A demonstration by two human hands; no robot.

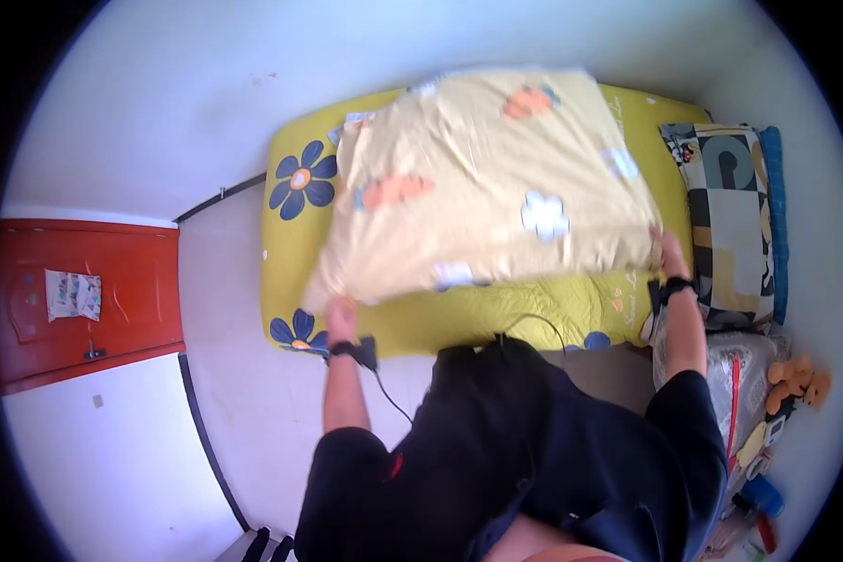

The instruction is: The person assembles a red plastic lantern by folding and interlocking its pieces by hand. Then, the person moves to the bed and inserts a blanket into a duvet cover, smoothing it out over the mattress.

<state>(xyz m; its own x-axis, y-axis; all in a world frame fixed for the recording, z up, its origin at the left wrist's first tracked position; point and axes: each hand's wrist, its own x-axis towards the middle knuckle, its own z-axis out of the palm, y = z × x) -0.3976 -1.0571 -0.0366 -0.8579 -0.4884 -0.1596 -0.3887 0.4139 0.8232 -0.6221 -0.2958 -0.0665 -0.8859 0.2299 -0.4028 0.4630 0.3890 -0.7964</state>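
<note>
A puffy cream quilt (478, 178) printed with carrots and white flowers spreads in front of me, over a yellow-green bed sheet (300, 258) with dark blue flowers. My left hand (342, 314) is closed on its near left corner. At the near right corner, my right hand (670, 251) grips the quilt's edge, with the fingers partly hidden by the cloth. The near edge looks raised off the sheet and slightly blurred. Black straps with small devices sit on both wrists.
A patterned pillow (726, 206) lies at the bed's right end beside a blue strip (775, 225). Right of me stands a lace-covered table (712, 361) with a teddy bear (796, 384) and clutter. A red door (112, 304) is at left. A cable (395, 398) hangs from my left wrist.
</note>
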